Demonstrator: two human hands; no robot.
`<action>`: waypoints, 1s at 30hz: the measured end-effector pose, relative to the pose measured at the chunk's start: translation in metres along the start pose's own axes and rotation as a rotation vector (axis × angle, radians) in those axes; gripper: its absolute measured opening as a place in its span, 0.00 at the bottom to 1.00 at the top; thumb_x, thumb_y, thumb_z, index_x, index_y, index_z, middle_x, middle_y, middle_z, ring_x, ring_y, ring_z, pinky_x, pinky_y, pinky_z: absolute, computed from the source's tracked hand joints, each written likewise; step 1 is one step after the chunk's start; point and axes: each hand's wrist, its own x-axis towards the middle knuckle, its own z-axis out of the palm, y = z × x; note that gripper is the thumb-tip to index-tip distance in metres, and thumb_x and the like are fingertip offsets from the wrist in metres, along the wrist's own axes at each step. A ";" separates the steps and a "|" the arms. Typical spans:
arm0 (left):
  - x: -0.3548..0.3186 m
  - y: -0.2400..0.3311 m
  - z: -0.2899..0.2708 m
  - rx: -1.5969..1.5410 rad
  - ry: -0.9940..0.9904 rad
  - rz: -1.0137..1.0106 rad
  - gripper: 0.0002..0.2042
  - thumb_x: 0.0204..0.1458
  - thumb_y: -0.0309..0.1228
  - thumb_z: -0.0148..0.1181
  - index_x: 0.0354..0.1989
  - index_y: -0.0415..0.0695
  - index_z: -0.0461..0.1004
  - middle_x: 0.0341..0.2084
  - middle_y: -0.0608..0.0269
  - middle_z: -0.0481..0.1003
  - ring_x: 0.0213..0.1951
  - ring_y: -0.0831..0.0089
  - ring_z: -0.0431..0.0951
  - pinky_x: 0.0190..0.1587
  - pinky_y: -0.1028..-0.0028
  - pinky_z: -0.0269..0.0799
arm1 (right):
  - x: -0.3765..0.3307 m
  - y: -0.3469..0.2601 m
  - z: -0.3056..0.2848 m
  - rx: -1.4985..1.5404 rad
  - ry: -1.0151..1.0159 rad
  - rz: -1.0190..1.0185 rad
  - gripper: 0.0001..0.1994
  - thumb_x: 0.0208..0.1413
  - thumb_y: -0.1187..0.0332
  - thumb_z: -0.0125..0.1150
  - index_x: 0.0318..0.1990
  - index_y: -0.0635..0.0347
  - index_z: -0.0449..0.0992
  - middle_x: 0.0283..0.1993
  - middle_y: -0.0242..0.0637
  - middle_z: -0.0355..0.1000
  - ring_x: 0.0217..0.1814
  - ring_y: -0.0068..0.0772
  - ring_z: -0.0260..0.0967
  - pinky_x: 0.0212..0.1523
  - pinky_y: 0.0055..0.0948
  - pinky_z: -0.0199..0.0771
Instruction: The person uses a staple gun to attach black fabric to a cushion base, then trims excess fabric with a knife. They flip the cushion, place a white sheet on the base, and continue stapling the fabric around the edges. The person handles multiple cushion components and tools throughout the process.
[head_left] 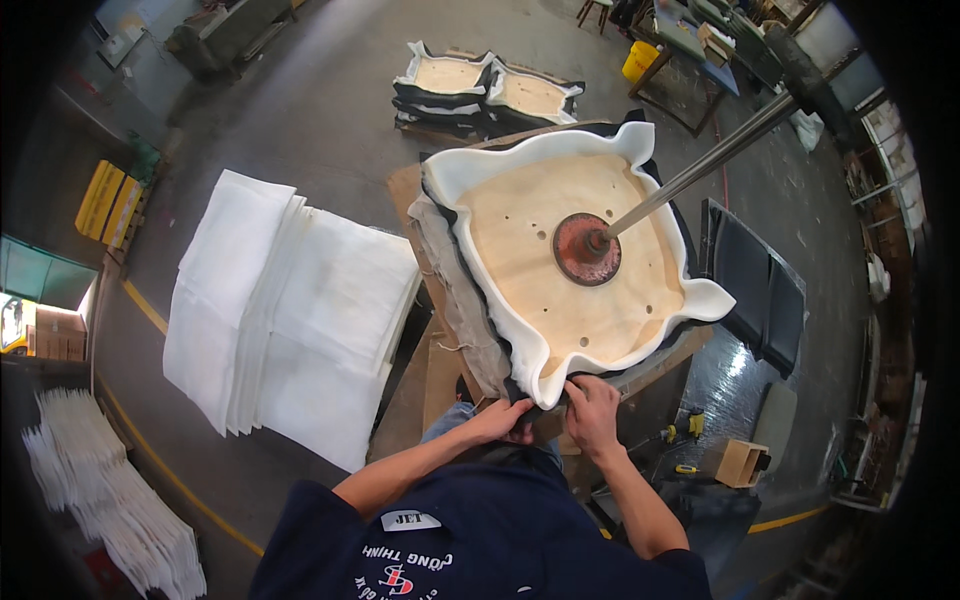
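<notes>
Before me lies a seat pad: a pale plywood panel (500,250) with holes, ringed by a white foam sheet (712,300) whose edges curl up. Black cover fabric (468,262) shows beneath the foam. A round reddish press disc (587,250) on a metal rod (700,165) bears on the panel's middle. At the near corner, my left hand (502,421) pinches the black fabric just left of the tip. My right hand (593,414) is closed on the fabric edge right of that tip, its thumb against the foam. Some fingertips are hidden under the edge.
White foam sheets (330,280) are stacked on the left, with another pile (110,490) lower left. Similar padded panels (450,75) stand beyond. Black covered panels (752,285) lie to the right, above a small wooden box (742,463) and a yellow-black tool (683,428).
</notes>
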 end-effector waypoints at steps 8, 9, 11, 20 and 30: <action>-0.014 0.004 0.003 0.281 0.196 0.235 0.33 0.65 0.49 0.41 0.16 0.35 0.75 0.14 0.55 0.75 0.21 0.64 0.75 0.32 0.66 0.71 | 0.010 0.022 0.002 0.022 -0.189 -0.068 0.15 0.42 0.73 0.65 0.42 0.53 0.78 0.44 0.33 0.73 0.51 0.40 0.69 0.51 0.42 0.65; -0.014 0.002 0.004 0.278 0.192 0.271 0.33 0.66 0.50 0.41 0.17 0.36 0.75 0.15 0.57 0.75 0.21 0.67 0.75 0.31 0.67 0.71 | 0.010 0.025 0.007 0.034 -0.139 -0.082 0.14 0.42 0.73 0.65 0.41 0.54 0.78 0.42 0.33 0.73 0.49 0.41 0.70 0.50 0.41 0.66; -0.015 0.004 0.001 0.282 0.210 0.276 0.32 0.65 0.48 0.42 0.15 0.34 0.73 0.13 0.55 0.73 0.21 0.64 0.75 0.33 0.64 0.71 | 0.011 0.027 0.019 0.062 -0.039 -0.109 0.12 0.42 0.74 0.64 0.38 0.55 0.79 0.39 0.34 0.74 0.46 0.42 0.71 0.48 0.41 0.68; -0.030 0.005 -0.032 0.465 0.296 0.237 0.32 0.64 0.48 0.40 0.16 0.34 0.74 0.16 0.48 0.76 0.25 0.54 0.79 0.37 0.59 0.73 | 0.014 0.005 0.031 0.104 -0.098 -0.079 0.10 0.47 0.73 0.60 0.37 0.54 0.84 0.31 0.38 0.73 0.37 0.46 0.72 0.38 0.43 0.72; -0.090 0.111 0.004 1.289 0.463 0.798 0.14 0.54 0.45 0.62 0.30 0.46 0.76 0.27 0.58 0.75 0.35 0.60 0.77 0.42 0.60 0.72 | 0.018 0.043 -0.015 0.175 -0.169 -0.122 0.14 0.48 0.65 0.71 0.44 0.53 0.82 0.43 0.33 0.77 0.48 0.40 0.74 0.46 0.40 0.71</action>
